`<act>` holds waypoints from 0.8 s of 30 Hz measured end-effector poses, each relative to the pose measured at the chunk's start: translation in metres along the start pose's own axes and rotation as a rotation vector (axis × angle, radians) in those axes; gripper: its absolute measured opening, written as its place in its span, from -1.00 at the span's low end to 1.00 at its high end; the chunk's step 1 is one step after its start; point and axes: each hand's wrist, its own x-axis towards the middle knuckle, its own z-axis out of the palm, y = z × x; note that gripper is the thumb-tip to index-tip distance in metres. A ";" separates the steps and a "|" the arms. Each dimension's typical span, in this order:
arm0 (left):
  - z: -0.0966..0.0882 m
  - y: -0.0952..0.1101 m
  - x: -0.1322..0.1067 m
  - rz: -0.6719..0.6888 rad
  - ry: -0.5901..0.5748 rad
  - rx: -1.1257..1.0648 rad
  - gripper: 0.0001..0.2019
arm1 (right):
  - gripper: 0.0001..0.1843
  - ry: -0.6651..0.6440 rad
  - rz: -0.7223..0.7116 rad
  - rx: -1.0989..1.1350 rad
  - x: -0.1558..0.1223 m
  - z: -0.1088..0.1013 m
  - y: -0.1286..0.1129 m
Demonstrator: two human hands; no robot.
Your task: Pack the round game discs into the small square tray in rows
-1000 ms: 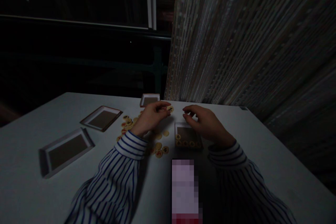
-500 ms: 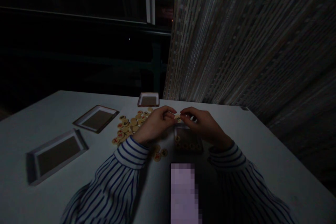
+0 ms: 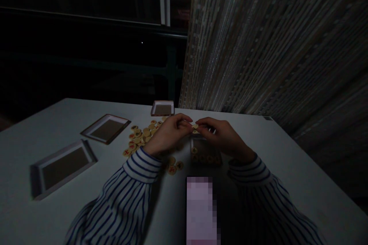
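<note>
Between the fingertips of my left hand and my right hand is a round Chinese chess piece with a dark character. Both hands pinch it from opposite sides, just above the far edge of a small open box. Several pieces form a row along the near side of that box, and a single piece lies above the row at the left. Left of my left wrist spreads a heap of chess pieces, partly hidden by the hand. A few loose pieces lie between my forearms.
A lit phone-like rectangle, pixelated, lies at the near side of the white table. Open trays stand at the left: a long one, a middle one and a small one at the back. A strand curtain hangs beyond the table.
Both hands stay in nearly the same place around the piece. The mark on the held piece looks turned a little. The view has shifted slightly.
</note>
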 end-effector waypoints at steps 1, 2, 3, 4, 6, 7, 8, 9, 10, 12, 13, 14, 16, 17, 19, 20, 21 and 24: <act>0.000 0.000 0.000 0.005 0.004 -0.003 -0.76 | -0.76 0.000 0.004 -0.002 0.000 0.000 -0.001; 0.000 -0.001 0.001 0.011 0.010 -0.004 -0.76 | -0.76 0.001 0.008 -0.003 0.000 0.000 -0.001; 0.000 -0.001 0.001 0.015 0.019 -0.004 -0.76 | -0.76 0.002 0.010 -0.003 0.000 0.000 -0.001; 0.000 -0.001 0.001 0.016 0.029 -0.004 -0.76 | -0.76 0.004 0.011 -0.003 0.000 0.001 -0.001; 0.001 0.000 0.001 0.014 0.040 -0.011 -0.77 | -0.76 0.012 0.004 0.004 0.001 0.001 -0.001; 0.002 0.000 0.001 0.012 0.039 -0.016 -0.76 | -0.75 0.019 0.000 0.008 0.001 0.002 -0.001; 0.002 0.001 0.000 0.006 0.031 -0.021 -0.76 | -0.75 0.026 -0.005 0.012 0.001 0.002 -0.001; 0.003 0.001 0.000 0.000 0.020 -0.025 -0.75 | -0.75 0.032 -0.008 0.016 0.001 0.002 -0.001; 0.003 0.001 0.000 -0.006 0.007 -0.024 -0.73 | -0.76 0.036 -0.008 0.020 0.001 0.003 -0.001; 0.004 0.002 0.000 -0.014 -0.010 -0.003 -0.72 | -0.76 0.036 -0.007 0.031 0.001 0.003 -0.001; 0.004 0.002 0.000 -0.013 -0.011 0.012 -0.73 | -0.76 0.032 -0.009 0.038 0.001 0.003 -0.002; 0.003 0.002 0.000 -0.008 -0.011 0.024 -0.74 | -0.76 0.027 -0.013 0.045 0.001 0.003 -0.002; 0.003 0.002 0.000 0.005 -0.004 0.040 -0.76 | -0.77 0.024 -0.021 0.050 0.001 0.003 -0.002; 0.003 0.002 -0.001 0.007 0.001 0.045 -0.77 | -0.77 0.022 -0.022 0.048 0.001 0.003 -0.002; 0.003 0.003 -0.001 0.006 0.006 0.051 -0.77 | -0.77 0.023 -0.016 0.041 0.001 0.003 -0.002; 0.003 0.003 -0.001 0.003 0.008 0.052 -0.77 | -0.77 0.024 -0.013 0.038 0.001 0.003 -0.002; 0.003 0.004 -0.001 0.001 0.010 0.053 -0.77 | -0.77 0.022 -0.009 0.039 0.001 0.002 -0.002; 0.004 0.005 -0.002 0.002 0.015 0.069 -0.77 | -0.78 0.019 0.008 0.036 0.001 0.002 -0.003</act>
